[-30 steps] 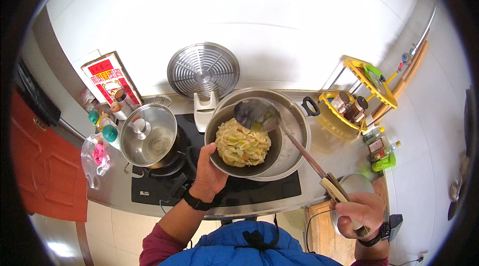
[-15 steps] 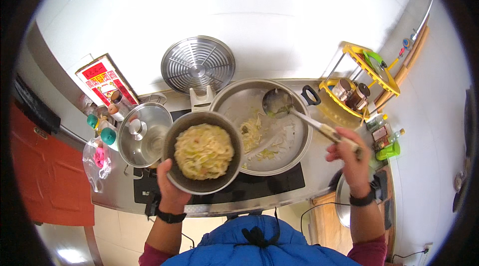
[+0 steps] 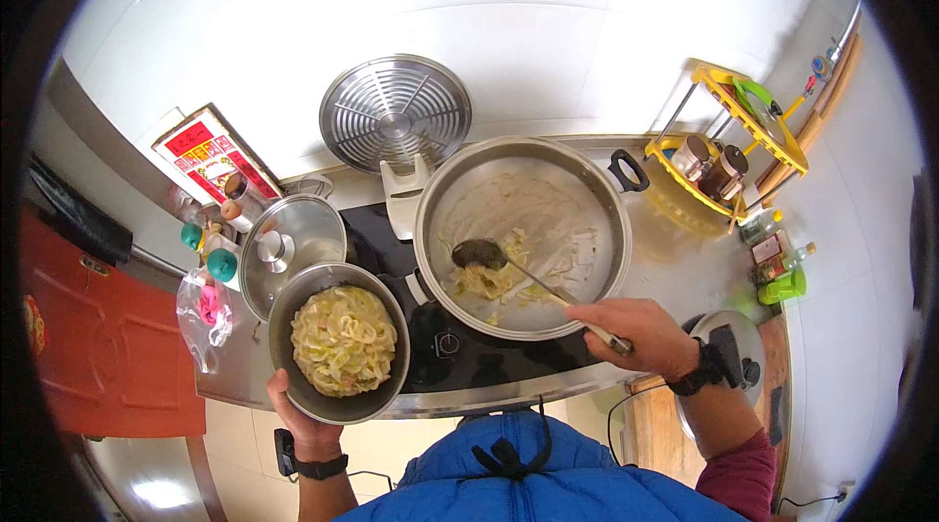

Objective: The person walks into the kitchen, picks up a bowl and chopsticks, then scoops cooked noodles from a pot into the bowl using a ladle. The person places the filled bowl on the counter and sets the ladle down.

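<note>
Bowl (image 3: 342, 409), clasped by left fingers (image 3: 280, 387), no longer overlaps the pan (image 3: 518, 191); right fingers (image 3: 599, 313) grip the ladle (image 3: 479, 254), now shifted leftward

A deep, dark grey round bowl (image 3: 352, 411) is hiding most of the left hand's (image 3: 311, 432) fingers at its seven o'clock, and is covering the five o'clock edge of a clear glass lid with a steel knob (image 3: 313, 228). The right hand (image 3: 650, 338) is masking a stretch of the handle of a long-handled metal ladle (image 3: 477, 254). A wide, shallow, round steel pan (image 3: 509, 194) is blocking the hob, black and glassy (image 3: 489, 361), beneath it. At six o'clock, the lower edge is cutting off a padded blue jacket (image 3: 469, 483); at five, a maroon sleeve (image 3: 743, 473). The dark lens rim is swallowing a panelled red door (image 3: 117, 356) at eight. At three, small bottles (image 3: 773, 248) are appearing too tiny for their contents to be told.
</note>
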Tool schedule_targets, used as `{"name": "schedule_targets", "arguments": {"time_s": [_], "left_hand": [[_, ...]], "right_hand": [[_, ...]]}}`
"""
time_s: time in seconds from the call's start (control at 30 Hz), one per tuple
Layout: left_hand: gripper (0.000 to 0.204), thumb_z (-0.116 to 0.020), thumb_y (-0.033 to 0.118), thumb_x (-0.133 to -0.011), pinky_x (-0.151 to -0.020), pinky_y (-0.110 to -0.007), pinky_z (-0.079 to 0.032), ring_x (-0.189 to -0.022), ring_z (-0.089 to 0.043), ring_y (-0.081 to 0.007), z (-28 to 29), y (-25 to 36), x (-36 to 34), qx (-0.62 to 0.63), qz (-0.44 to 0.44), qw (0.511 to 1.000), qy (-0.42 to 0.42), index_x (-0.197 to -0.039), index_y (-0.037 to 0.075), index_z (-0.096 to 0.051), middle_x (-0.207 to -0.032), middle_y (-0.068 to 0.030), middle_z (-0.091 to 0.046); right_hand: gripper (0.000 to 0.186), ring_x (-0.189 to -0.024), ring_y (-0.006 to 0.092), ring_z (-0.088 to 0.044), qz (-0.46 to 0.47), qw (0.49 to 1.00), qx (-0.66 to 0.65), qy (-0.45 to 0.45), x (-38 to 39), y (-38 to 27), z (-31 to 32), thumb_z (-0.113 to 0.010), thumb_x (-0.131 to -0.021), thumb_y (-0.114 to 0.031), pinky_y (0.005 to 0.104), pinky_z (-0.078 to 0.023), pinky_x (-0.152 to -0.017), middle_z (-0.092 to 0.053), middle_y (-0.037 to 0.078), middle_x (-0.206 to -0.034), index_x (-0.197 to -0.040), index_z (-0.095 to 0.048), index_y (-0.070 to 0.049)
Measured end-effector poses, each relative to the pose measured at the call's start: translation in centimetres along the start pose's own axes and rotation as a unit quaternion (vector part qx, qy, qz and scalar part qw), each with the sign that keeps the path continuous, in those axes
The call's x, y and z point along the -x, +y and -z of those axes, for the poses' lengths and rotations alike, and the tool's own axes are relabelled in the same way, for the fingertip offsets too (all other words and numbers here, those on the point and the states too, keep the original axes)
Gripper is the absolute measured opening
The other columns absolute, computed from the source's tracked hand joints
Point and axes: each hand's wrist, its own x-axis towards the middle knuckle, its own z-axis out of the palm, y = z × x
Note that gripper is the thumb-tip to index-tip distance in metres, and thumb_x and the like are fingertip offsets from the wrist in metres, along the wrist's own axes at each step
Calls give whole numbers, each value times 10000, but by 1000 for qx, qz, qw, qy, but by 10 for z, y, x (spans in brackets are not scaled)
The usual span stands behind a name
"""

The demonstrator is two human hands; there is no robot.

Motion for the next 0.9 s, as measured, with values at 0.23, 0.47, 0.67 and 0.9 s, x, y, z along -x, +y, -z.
{"name": "schedule_targets", "arguments": {"time_s": [0.23,0.47,0.67,0.9], "left_hand": [[735,-561,494,-902,-1063,-474,-478,-1272,-564,-334,-3,-7,-5,7,2,1000,-17,-1462,31,-448,-1457,-159,-532],[760,-561,505,-901,-1066,-485,-473,-1276,-561,-341,2,-10,-7,-18,3,1000,-3,-1477,30,-426,-1460,-168,-527],[767,-554,508,-907,-1063,-480,-479,-1287,-556,-343,-4,-14,-14,-11,14,1000,-1,-1483,21,-412,-1466,-176,-520],[758,-559,491,-907,-1070,-467,-477,-1289,-558,-336,-9,-14,-13,-19,16,1000,-16,-1482,19,-413,-1463,-174,-524]], "right_hand": [[394,-861,353,-675,15,996,-3,84,-45,13,-23,-656,-909,-118,415,-561,-747,-696,159,-1010,-1301,-625,-101],[405,-803,316,-672,4,999,-20,-34,16,6,16,-687,-891,-120,407,-554,-684,-680,125,-941,-1293,-632,-106],[353,-831,357,-660,-85,989,65,103,-15,42,6,-674,-899,-137,427,-546,-728,-673,143,-939,-1249,-645,-100],[382,-847,349,-672,-29,999,-18,-22,20,21,15,-675,-900,-139,420,-554,-741,-680,144,-939,-1279,-642,-116]]}}
